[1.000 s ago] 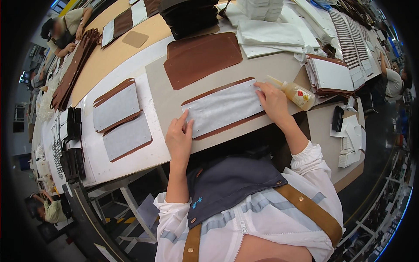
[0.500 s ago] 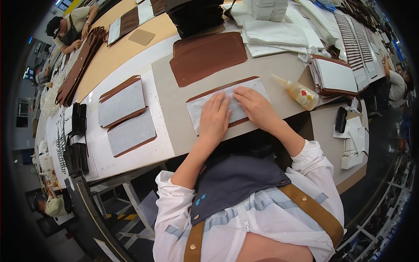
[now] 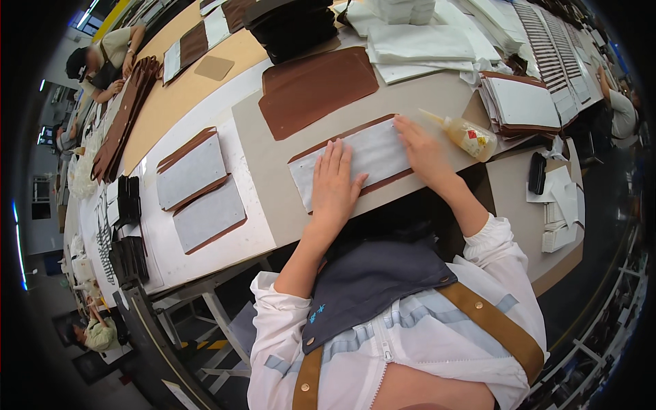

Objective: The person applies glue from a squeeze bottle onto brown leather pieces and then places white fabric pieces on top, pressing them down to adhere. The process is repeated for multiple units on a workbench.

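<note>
A pale grey-white sheet lies on a slightly larger brown leather piece, whose edges show along its long sides. My left hand rests flat on the sheet's left part, fingers outstretched. At the right end my right hand lies with its fingers stretched along the sheet, a little blurred. Neither hand holds anything. Just right of my right hand, a clear squeeze bottle of yellowish liquid lies on its side, its nozzle toward the work. Beyond the sheet are larger bare brown leather pieces.
To the left lie stacked leather pieces with grey-white sheets. A black stack and white sheets stand at the back. More white-topped brown pieces are piled at right. A co-worker works at the far left.
My right hand has slid right across the sheet to its right end, away from my left hand. The left hand stays flat on the sheet. The whole view has shifted slightly.
</note>
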A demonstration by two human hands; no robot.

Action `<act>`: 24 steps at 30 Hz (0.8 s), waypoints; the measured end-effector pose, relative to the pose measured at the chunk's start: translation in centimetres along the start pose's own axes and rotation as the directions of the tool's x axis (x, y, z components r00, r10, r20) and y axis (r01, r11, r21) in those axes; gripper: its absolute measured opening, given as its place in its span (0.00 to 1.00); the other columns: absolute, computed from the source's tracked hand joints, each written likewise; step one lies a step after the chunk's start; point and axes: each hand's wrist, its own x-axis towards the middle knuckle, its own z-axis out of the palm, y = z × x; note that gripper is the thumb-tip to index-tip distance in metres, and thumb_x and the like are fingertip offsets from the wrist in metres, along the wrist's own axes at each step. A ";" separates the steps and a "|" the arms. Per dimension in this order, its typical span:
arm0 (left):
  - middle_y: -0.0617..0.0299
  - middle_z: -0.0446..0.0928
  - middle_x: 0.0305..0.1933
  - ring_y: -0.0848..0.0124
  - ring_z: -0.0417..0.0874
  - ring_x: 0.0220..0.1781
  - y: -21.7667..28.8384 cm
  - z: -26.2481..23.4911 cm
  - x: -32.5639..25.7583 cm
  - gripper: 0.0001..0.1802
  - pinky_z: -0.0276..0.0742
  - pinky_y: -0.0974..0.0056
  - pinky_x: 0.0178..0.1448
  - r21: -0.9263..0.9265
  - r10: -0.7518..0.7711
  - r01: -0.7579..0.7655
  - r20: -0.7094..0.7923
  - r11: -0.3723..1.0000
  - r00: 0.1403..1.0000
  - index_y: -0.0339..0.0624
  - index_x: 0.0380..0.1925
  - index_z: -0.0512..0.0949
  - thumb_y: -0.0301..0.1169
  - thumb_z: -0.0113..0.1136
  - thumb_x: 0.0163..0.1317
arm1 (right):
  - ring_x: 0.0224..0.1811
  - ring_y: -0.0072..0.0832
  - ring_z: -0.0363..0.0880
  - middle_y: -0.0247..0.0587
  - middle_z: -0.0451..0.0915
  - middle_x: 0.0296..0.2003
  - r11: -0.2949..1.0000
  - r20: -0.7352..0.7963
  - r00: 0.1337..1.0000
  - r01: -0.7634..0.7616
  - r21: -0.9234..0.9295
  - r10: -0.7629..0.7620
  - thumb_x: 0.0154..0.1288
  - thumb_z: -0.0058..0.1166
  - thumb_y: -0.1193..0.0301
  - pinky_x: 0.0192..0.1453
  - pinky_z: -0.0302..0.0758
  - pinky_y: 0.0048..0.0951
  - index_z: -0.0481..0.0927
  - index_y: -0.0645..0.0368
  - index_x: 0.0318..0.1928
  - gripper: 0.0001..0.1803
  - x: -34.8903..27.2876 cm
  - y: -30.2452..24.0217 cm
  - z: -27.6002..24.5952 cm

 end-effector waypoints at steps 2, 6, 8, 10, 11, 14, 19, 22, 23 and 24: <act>0.44 0.58 0.79 0.50 0.53 0.82 0.9 0.7 0.0 0.40 0.52 0.46 0.81 0.035 0.004 -0.004 0.011 0.999 1.000 0.31 0.72 0.62 0.46 0.61 0.68 | 0.63 0.46 0.77 0.50 0.78 0.61 1.000 -0.081 0.997 0.007 -0.004 -0.007 0.73 0.49 0.76 0.65 0.74 0.40 0.78 0.63 0.60 0.17 -0.3 0.4 -2.0; 0.43 0.53 0.81 0.52 0.49 0.84 3.6 2.2 1.5 0.48 0.46 0.46 0.83 0.072 0.064 -0.073 0.119 0.995 0.991 0.30 0.74 0.57 0.57 0.56 0.68 | 0.62 0.47 0.78 0.51 0.81 0.58 0.997 -0.170 0.985 -0.009 0.075 0.021 0.74 0.49 0.77 0.64 0.75 0.39 0.79 0.63 0.59 0.16 -1.7 0.6 -4.2; 0.43 0.53 0.81 0.52 0.49 0.84 4.5 3.3 2.2 0.49 0.45 0.46 0.83 0.076 0.095 -0.105 0.126 0.992 0.987 0.29 0.74 0.57 0.59 0.55 0.68 | 0.62 0.47 0.79 0.51 0.81 0.58 0.994 -0.177 0.983 -0.025 0.110 0.044 0.74 0.48 0.78 0.64 0.75 0.39 0.79 0.63 0.58 0.16 -2.7 0.6 -4.5; 0.43 0.53 0.81 0.52 0.49 0.84 5.3 4.3 2.8 0.51 0.44 0.46 0.83 0.079 0.113 -0.123 0.125 0.989 0.986 0.29 0.74 0.57 0.61 0.55 0.67 | 0.62 0.47 0.79 0.51 0.81 0.58 0.989 -0.171 0.984 -0.028 0.144 0.053 0.74 0.48 0.79 0.64 0.75 0.39 0.79 0.63 0.58 0.16 -3.8 0.5 -4.7; 0.43 0.53 0.81 0.52 0.49 0.84 5.7 4.7 3.0 0.52 0.44 0.46 0.83 0.081 0.116 -0.126 0.120 0.989 0.986 0.28 0.74 0.57 0.61 0.55 0.66 | 0.62 0.46 0.79 0.51 0.81 0.58 0.986 -0.171 0.983 -0.040 0.160 0.068 0.74 0.49 0.79 0.64 0.75 0.39 0.79 0.63 0.58 0.16 -4.2 0.4 -4.7; 0.42 0.53 0.81 0.52 0.49 0.84 6.5 5.5 3.5 0.53 0.42 0.45 0.83 0.100 0.116 -0.128 0.116 0.987 0.986 0.28 0.74 0.56 0.63 0.54 0.66 | 0.62 0.46 0.79 0.51 0.81 0.58 0.977 -0.173 0.980 -0.063 0.203 0.099 0.73 0.49 0.79 0.64 0.76 0.39 0.79 0.63 0.58 0.16 -5.2 0.4 -4.6; 0.42 0.51 0.81 0.51 0.48 0.84 7.2 6.1 3.8 0.54 0.42 0.43 0.82 0.142 0.100 -0.117 0.122 0.983 0.987 0.27 0.74 0.56 0.64 0.54 0.65 | 0.61 0.46 0.79 0.51 0.81 0.57 0.971 -0.155 0.983 -0.061 0.230 0.099 0.73 0.50 0.79 0.63 0.76 0.39 0.80 0.64 0.58 0.16 -5.9 -0.2 -4.2; 0.41 0.50 0.81 0.50 0.47 0.84 7.3 6.1 3.9 0.54 0.42 0.43 0.82 0.181 0.096 -0.120 0.135 0.976 0.986 0.27 0.74 0.55 0.63 0.55 0.64 | 0.61 0.46 0.79 0.52 0.81 0.57 0.966 -0.128 0.990 -0.025 0.257 0.060 0.72 0.51 0.79 0.63 0.76 0.40 0.79 0.63 0.59 0.18 -6.0 -0.6 -3.4; 0.40 0.50 0.81 0.50 0.47 0.84 7.4 6.1 3.9 0.54 0.42 0.43 0.82 0.192 0.094 -0.120 0.141 0.974 0.986 0.27 0.74 0.55 0.62 0.56 0.64 | 0.62 0.46 0.79 0.52 0.81 0.57 0.973 -0.118 0.992 -0.006 0.230 0.034 0.71 0.51 0.79 0.64 0.75 0.41 0.79 0.63 0.60 0.18 -5.9 -0.7 -3.2; 0.40 0.49 0.81 0.50 0.47 0.84 7.3 6.1 4.0 0.54 0.42 0.43 0.82 0.204 0.090 -0.119 0.147 0.972 0.985 0.26 0.75 0.54 0.60 0.58 0.64 | 0.62 0.46 0.79 0.53 0.81 0.57 0.979 -0.107 0.994 0.014 0.202 0.008 0.70 0.51 0.79 0.66 0.74 0.42 0.78 0.62 0.61 0.19 -5.8 -0.8 -3.0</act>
